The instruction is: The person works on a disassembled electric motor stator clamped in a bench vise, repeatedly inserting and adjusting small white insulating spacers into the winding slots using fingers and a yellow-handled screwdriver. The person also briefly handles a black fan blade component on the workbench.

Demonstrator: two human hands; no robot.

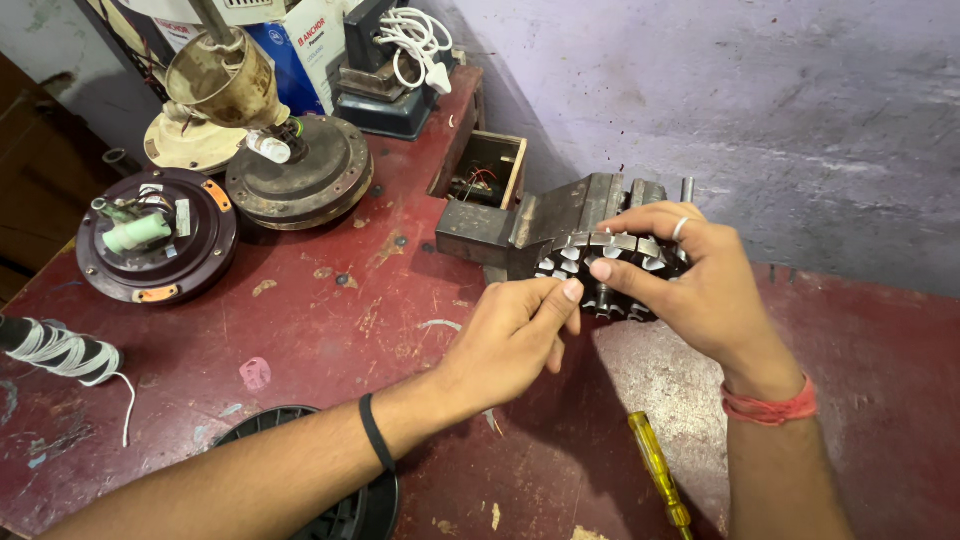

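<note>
Resting against the grey metal block (560, 215) on the red bench (330, 330), a slotted stator core (610, 262) is gripped by the right hand (690, 285), fingers curled over its top. Its axis seems to run toward the block. The left hand (510, 340), fingers bent, touches its near-left edge. A yellow screwdriver (655, 470) lies nearer the person.

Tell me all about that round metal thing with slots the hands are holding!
The round dark metal core with slots has teeth around its rim and pale lining in the slots. It sits on a grey metal block above the red worn table. The right hand wraps over it; the left hand touches its front edge.
</note>
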